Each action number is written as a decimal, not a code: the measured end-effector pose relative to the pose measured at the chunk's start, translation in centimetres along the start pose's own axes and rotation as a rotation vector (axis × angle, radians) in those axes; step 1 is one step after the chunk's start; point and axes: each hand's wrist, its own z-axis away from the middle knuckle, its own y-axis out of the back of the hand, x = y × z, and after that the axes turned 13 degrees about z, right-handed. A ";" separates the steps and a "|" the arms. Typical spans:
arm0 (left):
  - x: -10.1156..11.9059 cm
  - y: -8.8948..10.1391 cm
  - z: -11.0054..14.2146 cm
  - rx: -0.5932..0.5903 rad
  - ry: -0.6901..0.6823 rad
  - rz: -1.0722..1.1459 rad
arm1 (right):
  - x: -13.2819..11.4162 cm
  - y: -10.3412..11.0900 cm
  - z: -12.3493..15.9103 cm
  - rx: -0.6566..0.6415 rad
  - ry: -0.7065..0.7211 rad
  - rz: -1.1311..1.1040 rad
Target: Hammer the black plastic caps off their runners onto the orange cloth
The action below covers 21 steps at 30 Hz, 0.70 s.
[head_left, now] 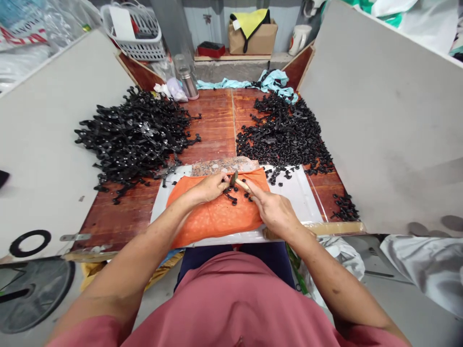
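Observation:
My right hand (275, 209) is wrapped around the pale handle of a small hammer (243, 185), its dark head close to my left fingertips. With thumb and fingers pinched, my left hand (213, 187) grips a small black plastic part, mostly hidden by the fingers and hammer head. Just below, a short black plastic piece (230, 197) with round ends lies on an orange cloth (217, 224). A few round black studs (248, 195) rest beside it, near my right fingers. Behind the cloth shows the edge of a speckled stone slab (224, 166).
A heap of long black parts (133, 135) covers the table's left side; smaller black pieces (285, 135) are piled right. Grey panels (383, 120) wall both sides. A steel flask (187, 82), a light-blue cloth (277, 82) and a basket (139, 46) stand farther back.

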 end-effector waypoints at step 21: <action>2.5 1.9 1.7 -0.060 0.026 -0.074 | 2.2 0.4 -0.8 0.141 -0.130 -0.205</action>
